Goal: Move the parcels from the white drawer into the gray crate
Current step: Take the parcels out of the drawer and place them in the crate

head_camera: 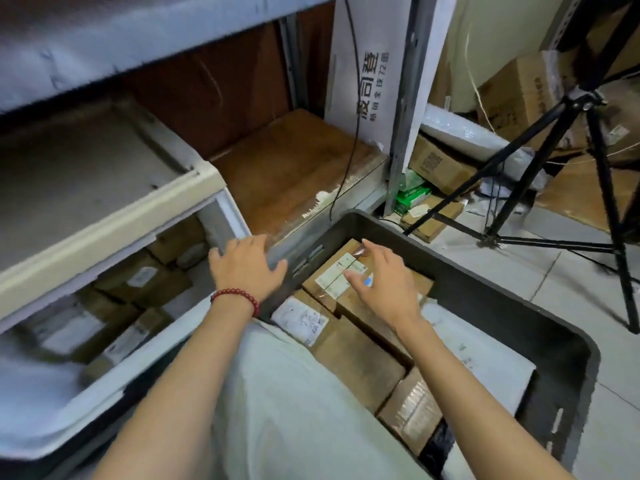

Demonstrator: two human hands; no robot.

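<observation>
The white drawer (114, 216) is seen pulled open at the left, and brown cardboard parcels with white labels (142, 277) are packed inside it, somewhat blurred. To its right on the tiled floor, the gray crate (502, 299) is set just beside the drawer's corner, and it is well filled: brown parcels (360, 358) are laid flat across its bottom, with a white bag (485, 358) pressed against its right wall. A large pale bag (294, 403) is draped over the crate's near edge, between the two forearms. A black tripod (588, 161) is stood on the floor at the right, well apart from the crate.

Over the crate, the right hand (384, 282) is held palm down with fingers spread and released above the topmost labelled parcel (341, 271); nothing is gripped, and contact cannot be judged. The left hand (246, 268) is spread open too, fingers loose, placed at the meeting of drawer corner and crate rim, grasping nothing. A red bead bracelet (237, 296) is worn at that wrist.
</observation>
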